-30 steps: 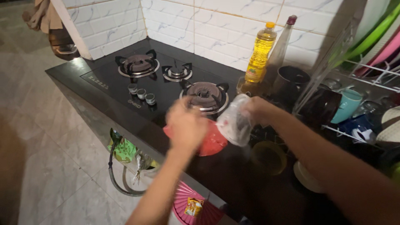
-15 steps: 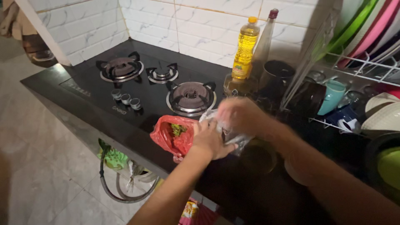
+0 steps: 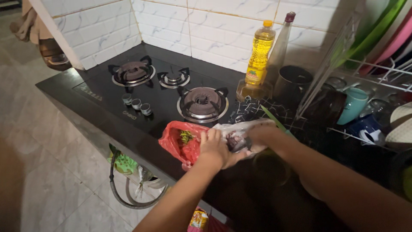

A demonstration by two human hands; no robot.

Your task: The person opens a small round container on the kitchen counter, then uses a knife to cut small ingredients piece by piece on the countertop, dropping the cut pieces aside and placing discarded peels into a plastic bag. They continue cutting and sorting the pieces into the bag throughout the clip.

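Dark worktop (image 3: 141, 124) beside the stove; the clear bag (image 3: 238, 133), lifted a second ago, now lies down by the red bag (image 3: 180, 144); left hand (image 3: 214, 148) and right hand (image 3: 262, 135) each keep a pinching grip on it.

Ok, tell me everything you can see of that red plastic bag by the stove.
The red bag is thin, crumpled plastic, lying slumped on the black counter just in front of the nearest burner. Its mouth gapes open, showing something green inside. The left hand rests against its right side, and a clear plastic bag lies right beside it.
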